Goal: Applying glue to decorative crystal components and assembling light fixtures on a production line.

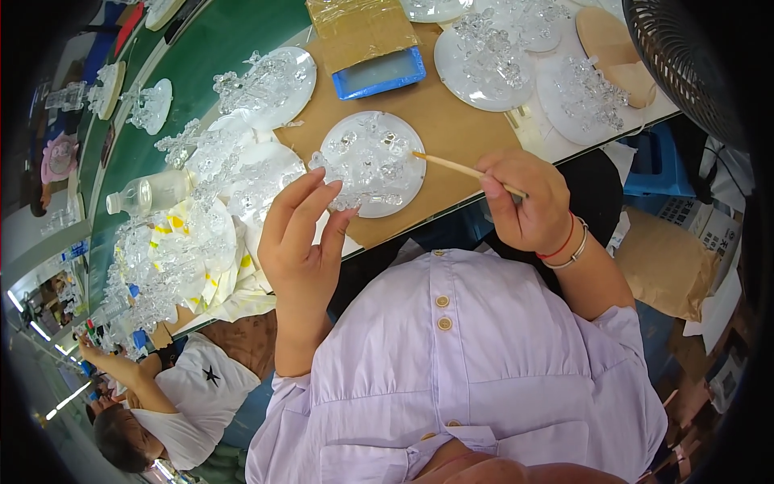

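Observation:
A round white disc (413, 185) lies before me, crowded with clear plastic figures (367, 157). My left hand (300, 234) is at the disc's lower left edge, its thumb and fingers closed around part of a clear plastic piece (343, 196). My right hand (528, 198) pinches a thin, light wooden stick (459, 167). The stick slants left and its tip reaches the right rim of the disc; whether that end has bristles is too small to tell.
A blue-edged box (379, 77) with a brown cardboard cover stands behind the disc. More discs with clear figures (484, 60) lie left and right. A clear bottle (149, 194) lies at left, near heaped clear pieces (153, 266). A black fan (685, 64) stands far right; another person (193, 379) sits lower left.

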{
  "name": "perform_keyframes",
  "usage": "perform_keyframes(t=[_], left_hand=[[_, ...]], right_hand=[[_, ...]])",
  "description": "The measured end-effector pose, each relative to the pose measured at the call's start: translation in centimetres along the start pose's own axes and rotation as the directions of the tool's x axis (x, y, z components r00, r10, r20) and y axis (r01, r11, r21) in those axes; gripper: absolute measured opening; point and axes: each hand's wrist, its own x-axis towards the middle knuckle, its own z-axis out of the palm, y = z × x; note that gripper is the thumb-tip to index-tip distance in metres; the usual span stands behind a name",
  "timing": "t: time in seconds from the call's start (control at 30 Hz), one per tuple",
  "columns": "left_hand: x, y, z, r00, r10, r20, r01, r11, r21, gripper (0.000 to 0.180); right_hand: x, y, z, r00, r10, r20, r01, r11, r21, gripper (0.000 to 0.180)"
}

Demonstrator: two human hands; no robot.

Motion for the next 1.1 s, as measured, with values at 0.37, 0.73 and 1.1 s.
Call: perform_keyframes(t=[0.37,0.73,1.1], left_hand=[[-0.1,0.5,0.3,1.0,0.006,-0.017,-0.006,1.0,0.029,0.03],[-0.1,0.8,0.4,0.999,0.021,-0.03,-0.019,0.998,0.059,0.028],[0.2,1.7,0.8,1.0,0.022,-0.009,-0.021,0.998,0.066,0.025]], right_hand=[[-0.5,-0.5,-0.2,0.999,-0.039,-0.012,0.039,0.999,-0.011,0.013],[-1.0,-1.5,-0.5,0.997,-0.072,0.034,0.074,0.997,-0.037,0.015],[-1.4,-2.1,0.7,0.996,-0.081,0.046,0.081,0.997,0.011,0.018]])
